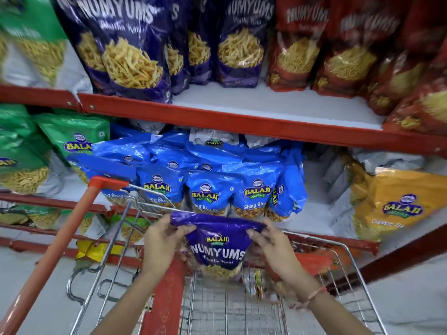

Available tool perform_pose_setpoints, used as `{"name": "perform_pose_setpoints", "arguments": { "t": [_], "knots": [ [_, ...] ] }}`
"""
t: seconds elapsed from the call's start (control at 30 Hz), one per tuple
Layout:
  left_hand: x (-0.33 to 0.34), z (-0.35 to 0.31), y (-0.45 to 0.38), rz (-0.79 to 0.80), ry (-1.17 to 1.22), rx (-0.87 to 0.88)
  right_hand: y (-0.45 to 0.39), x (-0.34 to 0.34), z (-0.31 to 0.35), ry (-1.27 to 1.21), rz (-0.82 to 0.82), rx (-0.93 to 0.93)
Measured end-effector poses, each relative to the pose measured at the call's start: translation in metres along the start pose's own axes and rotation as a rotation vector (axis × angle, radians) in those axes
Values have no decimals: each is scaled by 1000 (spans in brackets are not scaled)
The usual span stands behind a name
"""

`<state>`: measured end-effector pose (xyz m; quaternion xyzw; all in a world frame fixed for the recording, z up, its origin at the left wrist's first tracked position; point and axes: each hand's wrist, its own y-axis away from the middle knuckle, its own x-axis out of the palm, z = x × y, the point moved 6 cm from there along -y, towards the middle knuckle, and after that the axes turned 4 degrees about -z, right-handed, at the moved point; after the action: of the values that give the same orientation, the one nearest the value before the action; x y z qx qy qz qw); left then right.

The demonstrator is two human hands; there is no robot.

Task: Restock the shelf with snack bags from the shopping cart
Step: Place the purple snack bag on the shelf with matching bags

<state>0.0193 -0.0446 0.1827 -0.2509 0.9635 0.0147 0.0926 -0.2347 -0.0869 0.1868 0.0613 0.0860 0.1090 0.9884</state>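
A purple Numyums snack bag (217, 247) hangs above the wire shopping cart (348, 257), held by its top edge. My left hand (160, 243) grips the bag's top left corner and my right hand (271, 247) grips the top right corner. More purple Numyums bags (135, 49) stand on the upper shelf (278, 105), which has a bare stretch in front of them at the centre right. A few small packets lie blurred in the cart's bottom (256, 284).
Red Numyums bags (338, 56) fill the upper shelf's right. Blue Balaji bags (210, 187) crowd the middle shelf, with green bags (72, 139) left and a yellow bag (399, 204) right. The cart's red handle (60, 250) runs down the left.
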Motion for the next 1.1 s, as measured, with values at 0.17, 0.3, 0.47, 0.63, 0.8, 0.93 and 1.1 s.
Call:
{"name": "perform_pose_setpoints", "arguments": {
  "t": [0.17,0.3,0.47,0.63,0.8,0.93,1.1],
  "knots": [
    [-1,-79,-16,4,84,109,-12,-24,79,-94,-11,-80],
    [4,-137,-42,-3,180,136,-20,-50,148,-119,-35,-176],
    [13,-248,-57,39,260,326,-25,-79,245,-179,-6,-350],
    [14,-344,-72,19,307,510,-34,-104,330,-139,-49,-513],
    [22,-391,-110,-36,433,506,-73,-116,384,-150,-75,-558],
    [39,-389,-148,-19,529,421,-121,-118,394,-163,-119,-524],
    [56,-382,-193,-33,605,373,-173,-112,394,-283,-168,-460]
  ]
}}
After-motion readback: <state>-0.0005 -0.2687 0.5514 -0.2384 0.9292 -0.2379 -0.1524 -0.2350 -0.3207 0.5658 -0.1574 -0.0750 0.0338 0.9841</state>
